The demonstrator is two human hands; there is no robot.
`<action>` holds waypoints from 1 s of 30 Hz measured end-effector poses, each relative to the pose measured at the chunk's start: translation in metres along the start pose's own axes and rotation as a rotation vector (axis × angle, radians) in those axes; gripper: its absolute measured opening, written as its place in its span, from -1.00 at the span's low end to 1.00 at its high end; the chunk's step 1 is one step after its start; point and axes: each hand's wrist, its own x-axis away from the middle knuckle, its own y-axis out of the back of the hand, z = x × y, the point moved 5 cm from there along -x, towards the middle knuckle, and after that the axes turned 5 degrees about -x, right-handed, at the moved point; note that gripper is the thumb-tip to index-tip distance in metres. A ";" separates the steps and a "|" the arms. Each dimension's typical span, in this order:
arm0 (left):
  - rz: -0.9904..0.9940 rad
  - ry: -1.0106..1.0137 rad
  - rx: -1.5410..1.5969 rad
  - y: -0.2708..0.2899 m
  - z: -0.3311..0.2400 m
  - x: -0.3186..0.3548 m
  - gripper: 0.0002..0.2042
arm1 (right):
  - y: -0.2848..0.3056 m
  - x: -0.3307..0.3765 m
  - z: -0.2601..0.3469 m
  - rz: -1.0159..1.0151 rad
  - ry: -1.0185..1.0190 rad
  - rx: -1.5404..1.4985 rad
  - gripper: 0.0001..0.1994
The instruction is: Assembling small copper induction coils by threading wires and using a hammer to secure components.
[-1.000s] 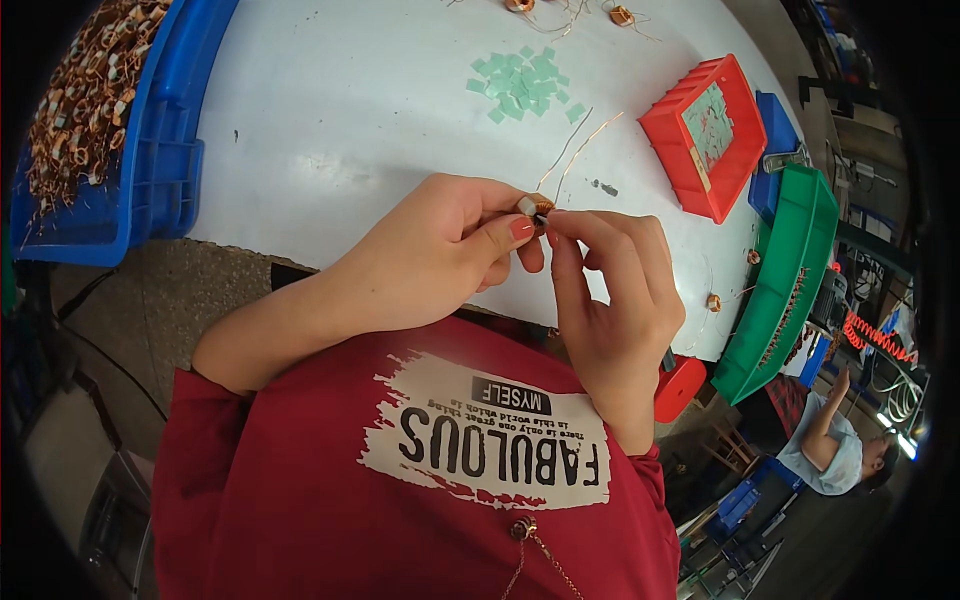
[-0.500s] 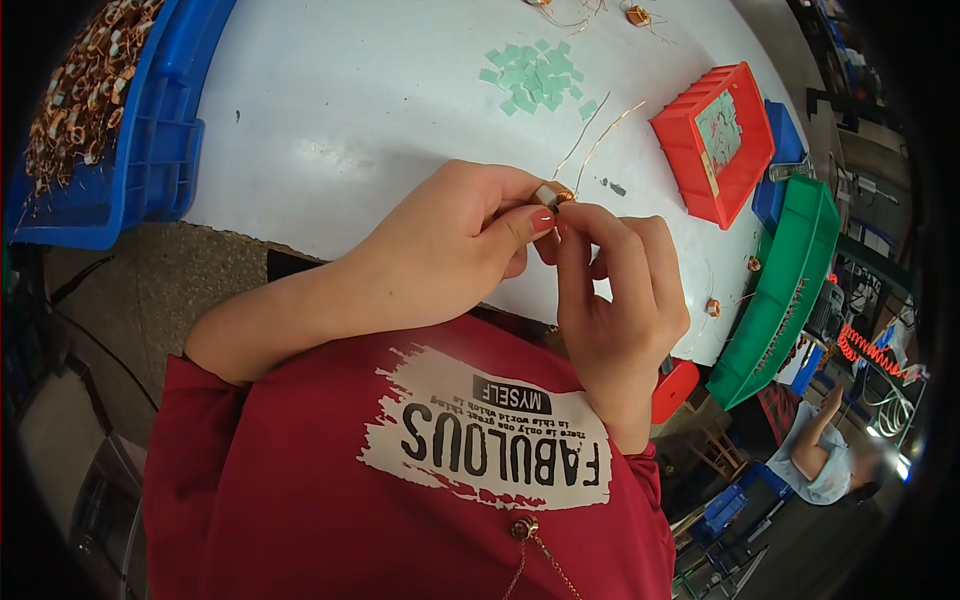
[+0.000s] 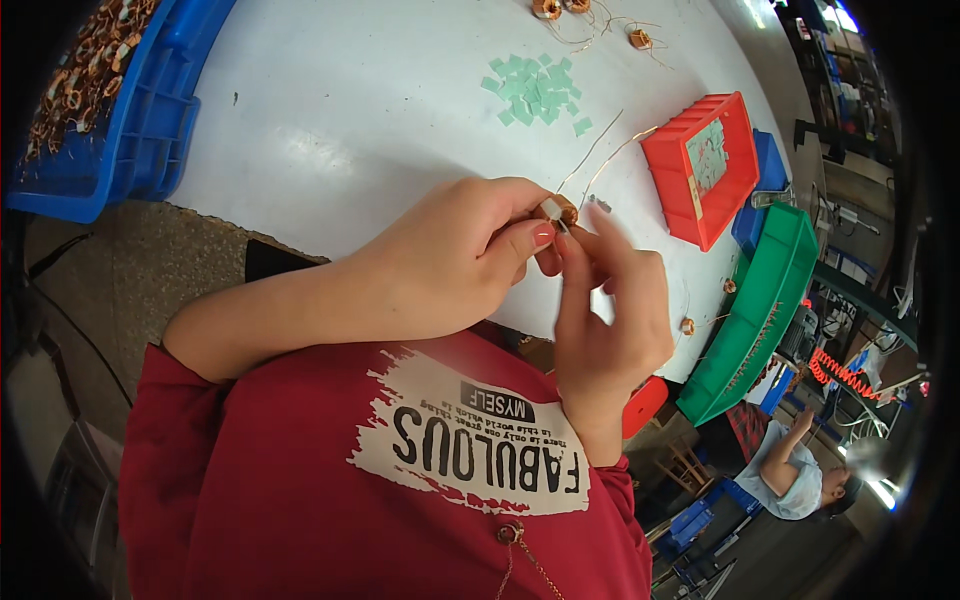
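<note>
My left hand (image 3: 488,240) pinches a small copper wire coil (image 3: 568,211) between thumb and fingers, above the white table. A pale patch shows on the coil's near side, and two long wire ends stick out from it toward the far side. My right hand (image 3: 622,305) is right beside the coil, thumb and index finger closed together at its lower edge. A thin pale sliver shows at those fingertips, too small to make out. The other right fingers are partly raised and blurred. Beyond my hands lies a loose pile of light green paper squares (image 3: 537,88).
A blue crate (image 3: 150,130) full of copper coils stands at left. On the right are a red bin (image 3: 675,165) holding green pieces, a blue bin (image 3: 768,165) and a long green tray (image 3: 755,330). Loose coils (image 3: 640,39) lie at the far edge. Another person (image 3: 795,470) sits at far right.
The view has shifted slightly. My right fingers have loosened around the coil and partly lifted, so more of the coil shows. My left hand keeps its pinch on it.
</note>
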 end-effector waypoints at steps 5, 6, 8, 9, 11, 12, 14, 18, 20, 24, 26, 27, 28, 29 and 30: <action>0.059 0.037 0.336 -0.002 0.002 -0.001 -0.79 | 0.038 0.021 -0.038 -0.325 -0.269 -0.245 -0.77; 0.071 0.060 0.309 -0.002 0.002 -0.003 -0.79 | 0.043 0.031 -0.051 -0.283 -0.328 -0.126 -0.77; 0.095 0.110 0.255 -0.001 0.003 -0.006 -0.78 | 0.053 0.052 -0.077 -0.196 -0.446 0.111 -0.77; 0.106 0.134 0.229 -0.001 0.004 -0.007 -0.77 | 0.058 0.062 -0.087 -0.149 -0.501 0.230 -0.77; 0.072 0.119 0.193 -0.001 0.007 -0.007 -0.76 | 0.063 0.080 -0.102 -0.097 -0.529 0.281 -0.77; 0.045 0.103 0.156 -0.001 0.009 -0.007 -0.76 | 0.065 0.089 -0.109 -0.048 -0.560 0.338 -0.77; -0.011 0.071 0.080 -0.001 0.011 -0.005 -0.76 | 0.069 0.107 -0.120 0.051 -0.617 0.449 -0.76; -0.070 0.039 0.092 -0.002 0.013 -0.003 -0.76 | 0.069 0.128 -0.131 0.097 -0.487 0.433 -0.76; -0.097 0.023 0.094 -0.001 0.014 -0.001 -0.76 | 0.070 0.134 -0.134 0.109 -0.436 0.424 -0.76; -0.192 0.026 0.078 0.007 0.018 0.006 -0.73 | 0.066 0.140 -0.132 0.198 -0.207 0.437 -0.75; -0.193 0.031 0.109 0.013 0.021 0.011 -0.74 | 0.069 0.142 -0.127 0.177 -0.347 0.334 -0.75; -0.186 0.037 0.144 0.016 0.023 0.013 -0.75 | 0.071 0.142 -0.125 0.159 -0.493 0.234 -0.75; -0.179 0.044 0.179 0.018 0.025 0.016 -0.76 | 0.070 0.143 -0.122 0.142 -0.638 0.132 -0.75; -0.171 0.049 0.214 0.021 0.026 0.020 -0.76 | 0.069 0.143 -0.119 0.127 -0.781 0.029 -0.75; -0.188 0.046 0.212 0.024 0.026 0.025 -0.76 | 0.066 0.136 -0.109 0.134 -0.769 0.020 -0.75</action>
